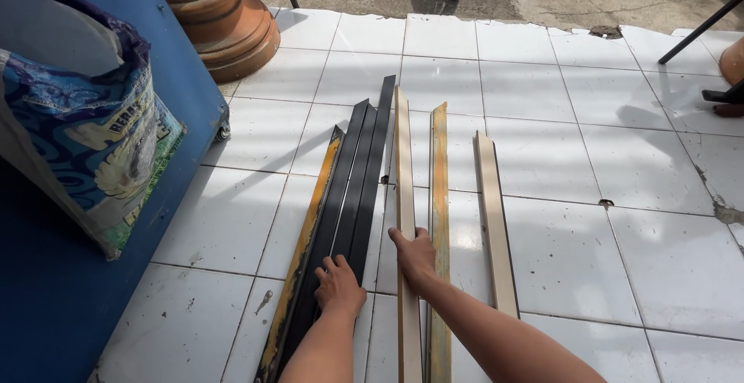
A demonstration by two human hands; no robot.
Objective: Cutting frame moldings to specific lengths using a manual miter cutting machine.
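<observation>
Long strips lie side by side on a white tiled floor [542, 158]. Left hand [339, 282] flat, fingers spread, pressing on the black strips [358, 174], holding nothing. Right hand [415, 255] rests open across the cream strip [404, 166], fingertips touching the yellow strip [439, 174] just beside it. Another cream strip [494, 212] lies apart to the right, a yellow-edged strip [306, 243] at far left. Blue cabinet [62, 298], printed sack [85, 135], clay pot [221, 19] nearby.

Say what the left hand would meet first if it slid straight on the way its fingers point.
Nothing new: the left hand would only run farther up the black strips it rests on, then onto bare floor tiles.
</observation>
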